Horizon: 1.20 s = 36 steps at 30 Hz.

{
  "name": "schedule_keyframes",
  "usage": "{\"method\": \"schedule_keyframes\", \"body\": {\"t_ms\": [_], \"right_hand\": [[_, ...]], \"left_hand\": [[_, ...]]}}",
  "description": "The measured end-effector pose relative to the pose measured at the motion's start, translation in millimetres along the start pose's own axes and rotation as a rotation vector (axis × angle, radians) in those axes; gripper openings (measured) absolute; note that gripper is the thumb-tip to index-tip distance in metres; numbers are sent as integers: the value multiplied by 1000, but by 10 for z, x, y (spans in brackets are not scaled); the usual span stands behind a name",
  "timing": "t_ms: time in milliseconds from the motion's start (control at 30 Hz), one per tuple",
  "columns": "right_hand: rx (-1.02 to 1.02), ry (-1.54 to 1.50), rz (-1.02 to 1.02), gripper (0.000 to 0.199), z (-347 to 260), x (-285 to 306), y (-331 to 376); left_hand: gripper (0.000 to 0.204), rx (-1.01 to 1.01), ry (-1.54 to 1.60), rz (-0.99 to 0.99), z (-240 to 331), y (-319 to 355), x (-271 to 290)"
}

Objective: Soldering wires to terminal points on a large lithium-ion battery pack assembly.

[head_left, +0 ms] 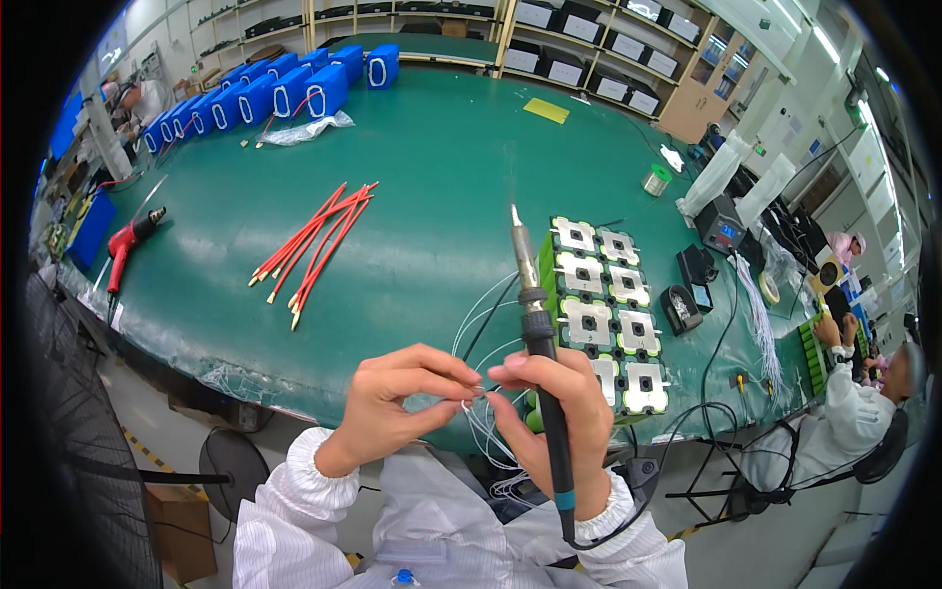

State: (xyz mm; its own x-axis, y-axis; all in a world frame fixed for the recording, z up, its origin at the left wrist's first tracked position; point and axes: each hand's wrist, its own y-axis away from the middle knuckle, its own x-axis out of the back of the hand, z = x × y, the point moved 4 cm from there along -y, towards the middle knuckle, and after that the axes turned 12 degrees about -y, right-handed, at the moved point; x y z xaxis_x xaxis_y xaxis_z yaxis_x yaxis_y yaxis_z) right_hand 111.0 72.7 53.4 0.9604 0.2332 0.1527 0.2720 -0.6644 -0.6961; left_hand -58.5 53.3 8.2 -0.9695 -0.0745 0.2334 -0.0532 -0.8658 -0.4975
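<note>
My right hand [559, 417] grips a black soldering iron [535, 324] upright, its tip pointing away from me, and its fingertips also pinch a thin white wire. My left hand [397, 398] pinches the same thin white wire [473, 393] between thumb and fingers, right beside the right hand. More white wires [486, 432] hang down from the table edge below the hands. Just beyond the iron lies a green battery pack [603, 304] with silver metal tabs on top.
The green table [432, 167] carries a bundle of red wires [314, 240], a red and black tool [128, 240] at left, blue battery packs [275, 93] at the back, a solder spool [655, 180], and a soldering station [724, 224]. Another person [854, 402] sits at right.
</note>
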Motion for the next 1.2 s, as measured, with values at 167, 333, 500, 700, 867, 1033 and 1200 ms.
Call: {"method": "schedule_keyframes", "body": {"t_ms": [167,333,500,700,867,1033,1200], "right_hand": [[41,28,-56,42,-6,-76,-5],[-3,-124,-65,43,120,-133,34],[-51,-131,-91,43,177,-168,13],[-21,-106,-147,42,205,-241,49],[-85,-142,-103,42,250,-274,65],[-113,-167,-74,39,222,-263,77],[47,-151,57,34,43,73,226]], "left_hand": [[21,-52,-103,3,31,49,-25],[19,-100,-236,-4,50,141,9],[19,-242,-430,-117,-61,196,42],[19,-145,-393,-42,-61,242,62],[19,-160,-324,-16,-145,262,79],[13,-141,-256,37,-165,209,39],[8,-49,-187,72,-218,224,29]]}}
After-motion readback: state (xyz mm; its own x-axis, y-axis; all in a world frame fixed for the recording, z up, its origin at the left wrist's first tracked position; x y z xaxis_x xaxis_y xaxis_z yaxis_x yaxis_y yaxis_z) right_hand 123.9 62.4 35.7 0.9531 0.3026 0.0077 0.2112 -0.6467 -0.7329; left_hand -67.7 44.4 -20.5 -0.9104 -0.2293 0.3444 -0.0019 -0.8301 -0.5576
